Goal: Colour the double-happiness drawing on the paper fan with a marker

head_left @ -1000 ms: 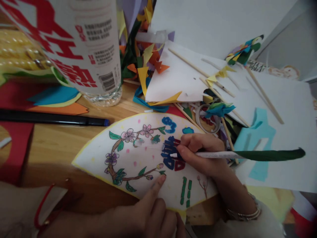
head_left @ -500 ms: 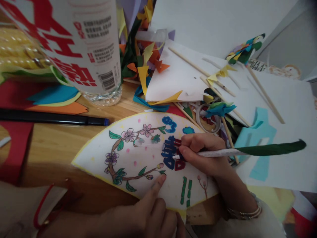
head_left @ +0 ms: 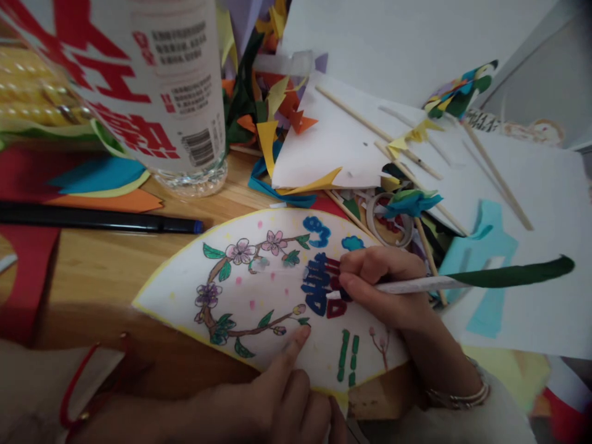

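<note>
A wooden surface (head_left: 102,271) carries a crowded spread of craft materials. Near the top left, a large clear bottle (head_left: 171,80) with a red-printed label stands beside a black marker (head_left: 92,225) lying flat. Behind them are heaped white card sheets (head_left: 342,142), thin wooden sticks (head_left: 497,176), and cut scraps of yellow, orange and green paper (head_left: 282,111). A teal paper cut-out (head_left: 481,271), a roll of tape (head_left: 388,222) and a small folded teal-and-green paper piece on a stick (head_left: 409,203) sit nearer the work, and nothing blocks the view of it.

A white paper fan shape (head_left: 240,277) with a yellow edge lies flat at the front of the surface. It is drawn with a blossom branch in pink and purple, green leaves, blue clouds, and blue and red characters.

The hands are apart, both on the fan. The right hand (head_left: 382,287), with a metal bracelet (head_left: 457,399) at its wrist, grips a white pen (head_left: 416,285) with a long dark green strip at its end, the tip at the characters. The left hand (head_left: 282,394) steadies the lower edge, its index fingertip (head_left: 300,334) pressing the paper.
</note>
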A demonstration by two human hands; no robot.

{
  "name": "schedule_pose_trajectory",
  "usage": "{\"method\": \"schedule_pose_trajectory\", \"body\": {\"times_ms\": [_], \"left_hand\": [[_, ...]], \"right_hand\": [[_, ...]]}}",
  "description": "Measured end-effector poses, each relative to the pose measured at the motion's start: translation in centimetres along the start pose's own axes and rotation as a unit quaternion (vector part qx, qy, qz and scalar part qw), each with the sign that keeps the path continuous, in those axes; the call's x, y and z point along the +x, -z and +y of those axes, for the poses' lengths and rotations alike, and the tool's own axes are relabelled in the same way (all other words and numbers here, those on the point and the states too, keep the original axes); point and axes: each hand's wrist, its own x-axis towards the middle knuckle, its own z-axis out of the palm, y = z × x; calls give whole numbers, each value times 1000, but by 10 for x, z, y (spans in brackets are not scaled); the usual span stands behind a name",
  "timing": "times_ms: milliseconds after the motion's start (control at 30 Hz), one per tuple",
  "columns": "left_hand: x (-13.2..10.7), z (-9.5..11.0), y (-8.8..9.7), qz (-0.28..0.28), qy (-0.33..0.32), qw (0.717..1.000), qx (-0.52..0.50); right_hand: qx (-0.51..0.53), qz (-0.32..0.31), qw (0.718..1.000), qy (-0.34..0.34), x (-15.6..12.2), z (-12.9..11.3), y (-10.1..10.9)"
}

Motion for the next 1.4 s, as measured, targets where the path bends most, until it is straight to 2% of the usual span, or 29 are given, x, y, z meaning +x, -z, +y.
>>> {"method": "schedule_pose_trajectory", "body": {"times_ms": [133,333,700,833,967,1067,1167,1400], "left_hand": [[0,-2,1,-2,-7,1000,2],[0,1,-1,11,2,1000,5],[0,-1,-3,4,-10,1000,15],[0,1,-3,9,-4,1000,9],[0,1,-2,13,1,1000,12],[-1,1,-1,1,-5,1000,9],[-1,1,0,-12,-15,1000,5],[-1,1,-1,-4,-13,1000,4]], "right_hand": [[16,14,1000,-6,-3,1,0],[-53,-23,997,45,3,-1,-1],[-38,-47,998,34,4,-1,0],[-38,-30,998,27,4,-3,0],[-31,-54,998,33,4,-3,1],[-33,-36,999,22,4,-2,1],[-39,-50,998,25,4,-1,2],[-35,-45,998,20,4,-2,2]]}}
